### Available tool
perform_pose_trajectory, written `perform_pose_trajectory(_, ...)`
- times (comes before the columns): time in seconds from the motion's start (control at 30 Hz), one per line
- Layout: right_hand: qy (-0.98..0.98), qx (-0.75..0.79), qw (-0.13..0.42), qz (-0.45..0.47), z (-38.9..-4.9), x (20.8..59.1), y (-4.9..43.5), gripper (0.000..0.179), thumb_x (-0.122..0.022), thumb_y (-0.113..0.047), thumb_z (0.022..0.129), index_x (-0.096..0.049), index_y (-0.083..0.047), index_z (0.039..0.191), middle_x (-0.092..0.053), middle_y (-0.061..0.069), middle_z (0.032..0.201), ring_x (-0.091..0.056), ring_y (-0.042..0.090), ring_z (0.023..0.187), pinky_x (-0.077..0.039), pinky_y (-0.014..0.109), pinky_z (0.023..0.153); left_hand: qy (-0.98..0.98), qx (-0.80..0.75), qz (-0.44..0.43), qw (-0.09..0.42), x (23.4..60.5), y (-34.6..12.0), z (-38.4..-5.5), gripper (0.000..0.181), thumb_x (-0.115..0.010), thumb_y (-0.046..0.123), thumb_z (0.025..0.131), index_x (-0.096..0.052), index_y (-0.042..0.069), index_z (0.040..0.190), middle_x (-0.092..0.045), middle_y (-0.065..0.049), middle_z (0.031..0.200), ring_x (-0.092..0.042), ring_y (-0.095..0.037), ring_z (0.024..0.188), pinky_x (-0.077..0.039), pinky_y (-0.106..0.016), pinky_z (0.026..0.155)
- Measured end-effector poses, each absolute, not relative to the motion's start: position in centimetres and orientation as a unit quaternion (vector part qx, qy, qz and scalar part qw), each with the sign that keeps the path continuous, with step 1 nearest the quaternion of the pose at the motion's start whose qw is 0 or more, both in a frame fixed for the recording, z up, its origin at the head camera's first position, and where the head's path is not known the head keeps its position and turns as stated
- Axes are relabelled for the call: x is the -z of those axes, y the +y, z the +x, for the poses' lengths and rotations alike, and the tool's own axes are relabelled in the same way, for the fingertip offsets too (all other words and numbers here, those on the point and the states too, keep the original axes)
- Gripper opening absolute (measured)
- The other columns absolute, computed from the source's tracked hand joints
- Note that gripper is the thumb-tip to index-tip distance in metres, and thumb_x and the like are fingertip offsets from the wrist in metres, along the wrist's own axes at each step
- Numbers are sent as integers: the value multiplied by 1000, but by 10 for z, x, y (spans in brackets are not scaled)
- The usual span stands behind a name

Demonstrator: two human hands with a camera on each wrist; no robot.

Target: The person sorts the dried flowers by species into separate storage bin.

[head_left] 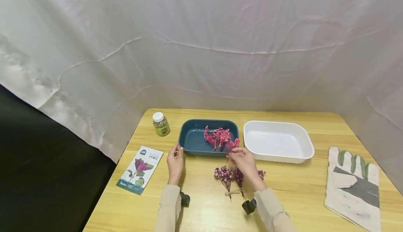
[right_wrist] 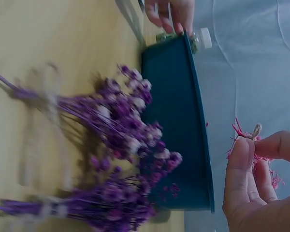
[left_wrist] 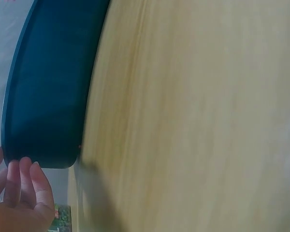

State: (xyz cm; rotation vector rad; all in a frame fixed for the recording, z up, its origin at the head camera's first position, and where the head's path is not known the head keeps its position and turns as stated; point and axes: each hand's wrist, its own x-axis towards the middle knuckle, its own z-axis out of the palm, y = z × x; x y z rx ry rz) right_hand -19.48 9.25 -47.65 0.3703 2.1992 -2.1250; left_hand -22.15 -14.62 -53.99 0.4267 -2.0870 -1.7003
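At the tray's front right corner, my right hand (head_left: 244, 160) pinches the tied stem end of a bunch of pink dried flowers (right_wrist: 238, 129) between thumb and fingertips. More pink blossoms (head_left: 217, 136) lie in the right half of the dark blue tray (head_left: 195, 137). My left hand (head_left: 175, 162) holds the tray's left end near the front corner, fingertips against the outer wall (left_wrist: 26, 183). Below my right hand, two purple dried flower bunches (right_wrist: 121, 111) lie on the table, tied with pale twine; my right hand partly covers them in the head view.
A white tray (head_left: 278, 141) stands right of the blue one. White-and-grey work gloves (head_left: 352, 186) lie at the far right. On the left are a white-capped jar (head_left: 161, 123) and a seed packet (head_left: 140, 169). Pale cloth (head_left: 239, 50) hangs behind the wooden table (head_left: 299, 193).
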Motion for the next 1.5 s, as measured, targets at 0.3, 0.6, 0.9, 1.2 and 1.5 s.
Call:
perform_pose_trajectory(0.3,734,672,28,97,-224,476,86,21,-61,-4,90,-59,6,109,-72,16,95,-67,10,74,-58,24,73,-750,611,156,197,541,-149,-222,38,-59,9,96,-58,-1,133,-61,-20,108,-58,-24,96,-44,-15,76)
perform_pose_trajectory(0.6,751,650,61,97,-237,478,80,26,-59,-10,95,-58,3,119,-65,26,117,-64,38,108,-56,34,88,-757,603,150,201,543,-148,-221,37,-59,9,96,-58,-2,132,-62,-21,107,-60,-29,99,-46,-20,80)
perform_pose_trajectory(0.9,758,643,66,83,-240,480,80,29,-55,-4,96,-62,2,123,-65,24,122,-64,34,111,-56,33,90,-757,601,146,209,543,-148,-222,36,-60,8,96,-59,-3,130,-62,-21,106,-60,-30,98,-46,-20,80)
perform_pose_trajectory(1.2,752,652,60,76,-237,482,83,33,-54,-1,95,-59,4,127,-61,28,127,-62,38,115,-55,33,93,-756,602,148,207,544,-148,-222,37,-60,9,96,-59,-3,131,-63,-20,106,-60,-29,97,-46,-20,80)
perform_pose_trajectory(1.5,745,663,36,67,-215,477,111,37,-52,-3,95,-56,4,131,-62,27,126,-66,30,109,-54,37,95,-755,605,150,204,542,-148,-222,37,-59,11,97,-59,-2,131,-62,-21,108,-60,-26,95,-45,-16,75)
